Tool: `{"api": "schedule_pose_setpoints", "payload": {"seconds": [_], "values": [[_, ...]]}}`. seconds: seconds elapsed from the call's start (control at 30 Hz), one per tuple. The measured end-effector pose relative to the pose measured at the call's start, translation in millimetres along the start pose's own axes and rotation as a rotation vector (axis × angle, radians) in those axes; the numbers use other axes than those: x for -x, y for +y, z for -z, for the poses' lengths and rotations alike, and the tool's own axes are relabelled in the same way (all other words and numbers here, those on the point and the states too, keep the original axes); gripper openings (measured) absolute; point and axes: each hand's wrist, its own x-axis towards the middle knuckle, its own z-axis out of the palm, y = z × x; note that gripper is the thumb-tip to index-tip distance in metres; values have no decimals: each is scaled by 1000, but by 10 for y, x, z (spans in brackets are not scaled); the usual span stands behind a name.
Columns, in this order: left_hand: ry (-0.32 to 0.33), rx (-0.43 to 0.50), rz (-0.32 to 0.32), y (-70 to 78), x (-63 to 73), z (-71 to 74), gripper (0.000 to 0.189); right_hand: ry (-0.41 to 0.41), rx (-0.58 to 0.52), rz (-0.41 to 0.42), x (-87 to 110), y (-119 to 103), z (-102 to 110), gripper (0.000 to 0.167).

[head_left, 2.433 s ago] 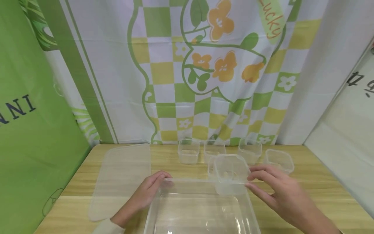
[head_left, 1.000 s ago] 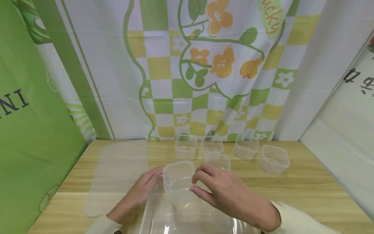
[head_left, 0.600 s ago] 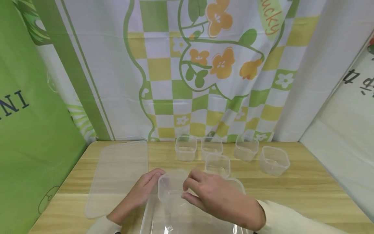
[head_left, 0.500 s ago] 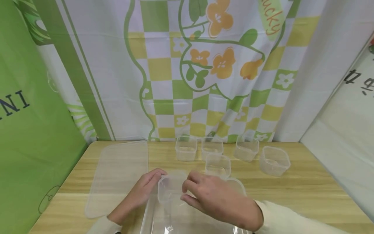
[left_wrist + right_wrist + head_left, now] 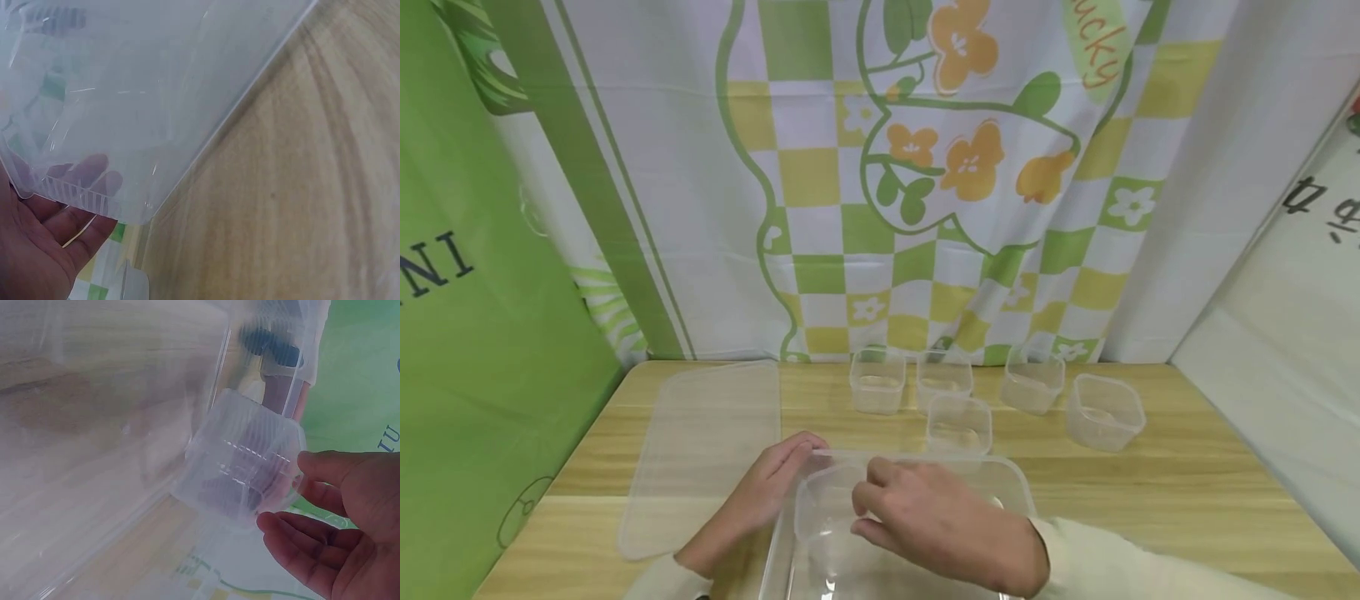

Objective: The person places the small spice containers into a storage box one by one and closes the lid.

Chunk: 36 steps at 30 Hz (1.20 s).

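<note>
A large clear plastic box (image 5: 778,550) stands at the front middle of the table. My left hand (image 5: 782,471) grips its far left corner; in the left wrist view the fingers (image 5: 94,240) show at the corner, some through the clear wall. With thumb and fingers, my right hand (image 5: 928,521) pinches the rim of a small clear plastic container (image 5: 823,500), tilted, within the large box near that same corner. In the right wrist view the small container (image 5: 244,462) hangs from the right hand (image 5: 350,512). Whether it touches the box floor, I cannot tell.
More small clear containers (image 5: 878,383) stand at the back, the nearest container (image 5: 958,425) just behind the large box and another container (image 5: 1105,412) at right. A flat translucent lid (image 5: 703,458) lies at left on the wooden table (image 5: 1157,500). A patterned curtain (image 5: 820,183) hangs behind.
My right hand has carried the small container from the large box's far right side leftward, then lower into its far left corner. The left hand keeps its grip on the box.
</note>
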Motion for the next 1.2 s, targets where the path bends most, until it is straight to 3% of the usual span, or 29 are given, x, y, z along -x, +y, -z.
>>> {"api": "schedule_pose_setpoints", "payload": {"seconds": [0.27, 0.47, 0.9, 1.2], "values": [[-26, 10, -15, -5, 5, 13, 36, -83, 85, 26, -46, -39, -13, 24], [-24, 25, -15, -1, 0, 17, 36, -90, 132, 19, -70, -66, -73, 24], [-18, 60, 10, -3, -11, 4, 37, -136, 67, -5, -81, -58, -189, 22], [-24, 84, 33, 18, 7, 1, 37, -90, 30, 17, -72, -45, -229, 20]]}}
